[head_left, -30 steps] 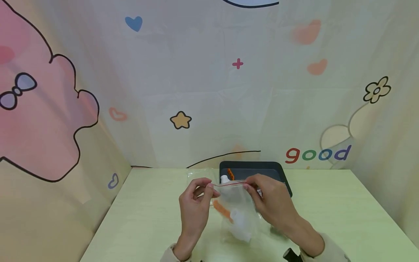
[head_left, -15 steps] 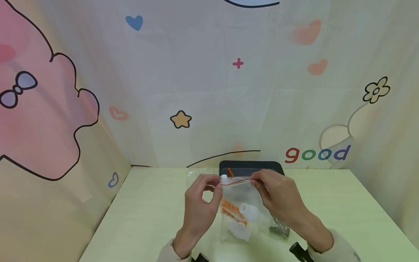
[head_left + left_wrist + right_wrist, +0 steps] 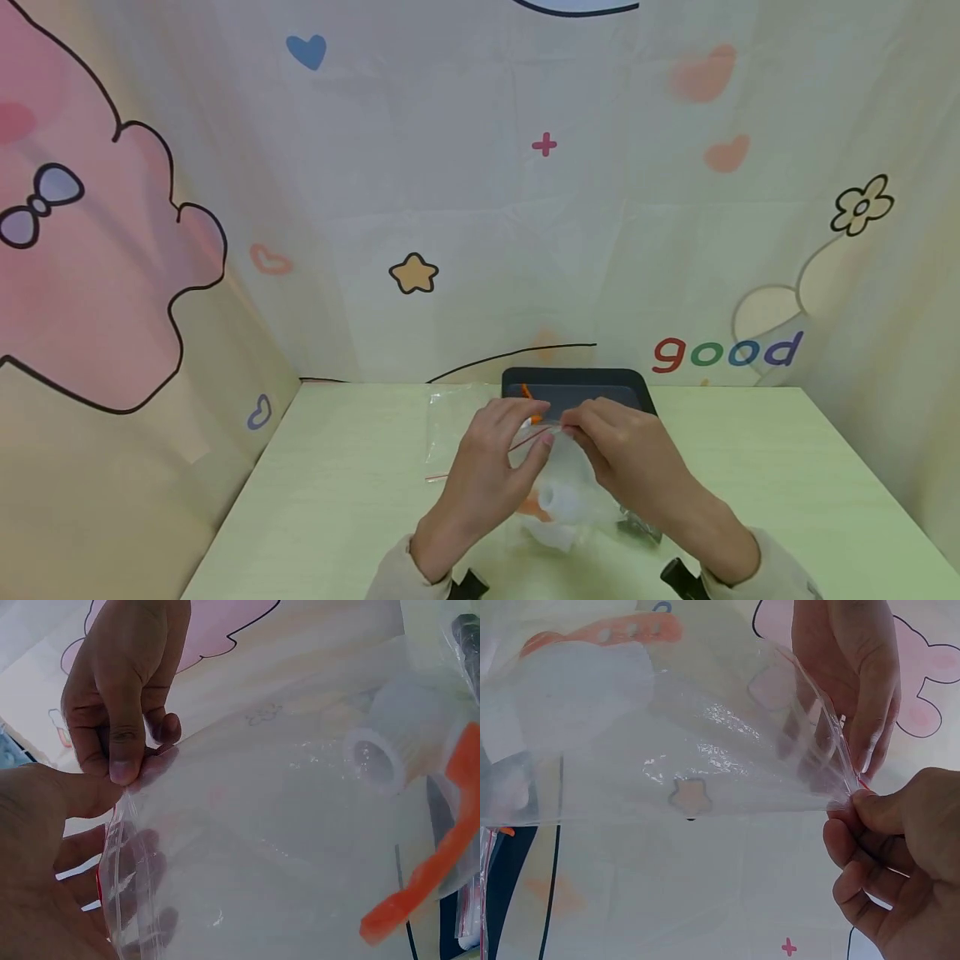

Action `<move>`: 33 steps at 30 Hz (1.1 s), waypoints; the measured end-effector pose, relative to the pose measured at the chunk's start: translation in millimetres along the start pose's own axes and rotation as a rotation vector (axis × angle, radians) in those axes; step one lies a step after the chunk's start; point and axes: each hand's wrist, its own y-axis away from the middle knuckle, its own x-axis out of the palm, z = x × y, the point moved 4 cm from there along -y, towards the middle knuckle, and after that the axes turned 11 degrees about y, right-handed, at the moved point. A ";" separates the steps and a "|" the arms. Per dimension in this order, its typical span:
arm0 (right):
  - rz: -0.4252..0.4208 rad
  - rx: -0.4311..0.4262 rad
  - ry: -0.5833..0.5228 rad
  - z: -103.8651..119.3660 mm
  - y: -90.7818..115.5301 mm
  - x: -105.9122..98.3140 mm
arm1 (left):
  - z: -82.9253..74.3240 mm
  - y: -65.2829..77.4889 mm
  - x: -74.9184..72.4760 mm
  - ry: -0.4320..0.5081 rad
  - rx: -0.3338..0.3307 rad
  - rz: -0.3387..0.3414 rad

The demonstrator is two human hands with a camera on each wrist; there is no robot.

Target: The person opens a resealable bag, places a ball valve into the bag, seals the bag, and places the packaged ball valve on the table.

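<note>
A clear zip bag with a red line along its mouth hangs between both hands. My right hand pinches a corner of the mouth between thumb and fingers. My left hand holds the mouth from the other side, its thumb tip close to the right hand's fingertips; in the left wrist view its fingers show through the film. Low in the bag are a white hollow, bottle-like piece and an orange strip. The right wrist view shows an orange piece with holes in it.
A dark tray stands at the back of the pale table, with an orange piece in it. Another clear bag lies left of the tray. A small clear packet with dark contents lies near the right forearm.
The left hand has moved right along the bag's mouth toward the right hand, which still pinches the corner. The hands first shifted slightly right with the bag.
</note>
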 end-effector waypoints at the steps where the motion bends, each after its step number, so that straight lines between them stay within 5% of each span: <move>1: -0.004 -0.007 0.002 0.5 0.2 0.4 | 0.0 -0.1 0.5 -0.003 0.005 0.006; 20: -0.048 0.007 -0.044 3.6 2.0 1.8 | 1.0 0.2 1.5 0.034 0.042 0.049; 30: -0.055 0.066 -0.192 3.3 3.0 3.0 | -0.3 2.1 -0.1 0.040 0.173 -0.007; 33: -0.060 0.055 -0.171 4.5 2.8 2.9 | 1.0 3.2 -1.6 0.050 0.140 0.004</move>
